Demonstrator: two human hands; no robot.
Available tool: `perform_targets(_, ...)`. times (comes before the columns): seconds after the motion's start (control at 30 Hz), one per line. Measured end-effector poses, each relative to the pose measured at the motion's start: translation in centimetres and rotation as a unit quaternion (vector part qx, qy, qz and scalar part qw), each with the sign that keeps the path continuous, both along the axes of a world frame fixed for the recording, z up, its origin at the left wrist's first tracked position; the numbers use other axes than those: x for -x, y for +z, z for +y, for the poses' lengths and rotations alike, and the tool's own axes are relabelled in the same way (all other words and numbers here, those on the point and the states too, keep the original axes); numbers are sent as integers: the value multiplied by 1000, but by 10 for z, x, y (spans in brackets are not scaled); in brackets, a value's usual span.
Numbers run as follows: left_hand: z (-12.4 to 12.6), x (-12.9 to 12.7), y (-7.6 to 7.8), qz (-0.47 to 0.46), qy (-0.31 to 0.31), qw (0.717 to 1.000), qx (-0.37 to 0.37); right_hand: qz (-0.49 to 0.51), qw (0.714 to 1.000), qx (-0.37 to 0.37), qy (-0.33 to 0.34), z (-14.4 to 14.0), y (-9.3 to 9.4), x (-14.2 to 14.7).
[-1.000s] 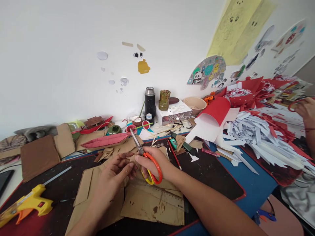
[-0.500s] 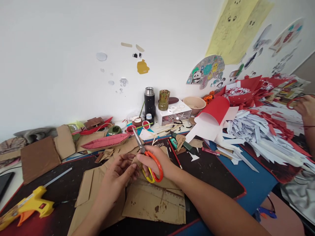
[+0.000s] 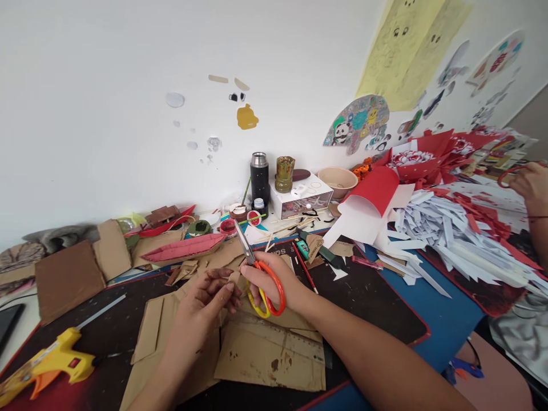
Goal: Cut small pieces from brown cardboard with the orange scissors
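Note:
My right hand (image 3: 280, 288) grips orange-and-yellow-handled scissors (image 3: 258, 269), with the blades pointing up and away to the left. My left hand (image 3: 201, 308) is right beside it, fingertips pinching a small brown cardboard piece (image 3: 235, 279) close to the blades. Both hands hover over flat sheets of brown cardboard (image 3: 269, 357) on a dark mat.
A yellow glue gun (image 3: 51, 365) lies at the near left. Cardboard scraps, a red paper boat (image 3: 184, 246), a black flask (image 3: 260, 177), a white box (image 3: 302, 197) and a bowl (image 3: 338, 180) line the wall. White and red paper strips (image 3: 449, 234) pile up right, by another person's hand (image 3: 531, 182).
The scissors in my right hand have tilted a little more upright and shifted slightly right. My left hand stays at the cardboard piece. The view has drifted slightly.

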State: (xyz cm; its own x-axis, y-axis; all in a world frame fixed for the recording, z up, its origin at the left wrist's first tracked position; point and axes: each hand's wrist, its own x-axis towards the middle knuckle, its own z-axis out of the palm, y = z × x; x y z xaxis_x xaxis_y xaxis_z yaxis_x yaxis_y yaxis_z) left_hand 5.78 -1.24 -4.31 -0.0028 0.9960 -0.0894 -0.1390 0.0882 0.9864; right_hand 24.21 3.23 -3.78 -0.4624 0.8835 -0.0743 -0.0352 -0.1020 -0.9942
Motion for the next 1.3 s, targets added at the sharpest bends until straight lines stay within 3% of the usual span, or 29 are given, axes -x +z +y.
perform_targets(0.33, 1, 1, -2, -1, 1, 1000, 4, 7, 1000, 13, 20, 0, -10, 1)
perform_targets(0.6, 2, 3, -8, -55, 22, 998, 22, 10, 1000, -1, 12, -1, -6, 1)
perform_targets(1.3, -2, -7, 11, 65, -18, 997, 30, -19, 1000, 7, 22, -4, -1, 1)
